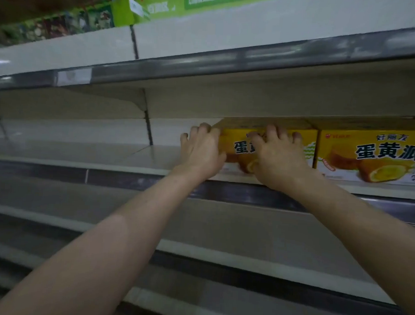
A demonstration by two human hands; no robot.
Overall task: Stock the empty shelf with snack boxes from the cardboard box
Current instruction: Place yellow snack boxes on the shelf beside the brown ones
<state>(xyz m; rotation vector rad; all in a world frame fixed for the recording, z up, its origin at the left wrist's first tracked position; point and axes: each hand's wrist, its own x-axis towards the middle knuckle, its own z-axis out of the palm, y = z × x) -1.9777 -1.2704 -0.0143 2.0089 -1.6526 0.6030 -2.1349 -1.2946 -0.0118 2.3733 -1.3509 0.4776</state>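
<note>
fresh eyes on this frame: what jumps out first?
Two bright yellow cartons stand out against the pale shelf, at mid height, right of centre. Both hands are on the left yellow snack box: the left hand grips its left edge and the right hand lies spread on its front. The second yellow box stands close beside it on the right.

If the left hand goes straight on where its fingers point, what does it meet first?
Probably the back panel, depth unclear; the left hand grips the left edge of the snack box.
</note>
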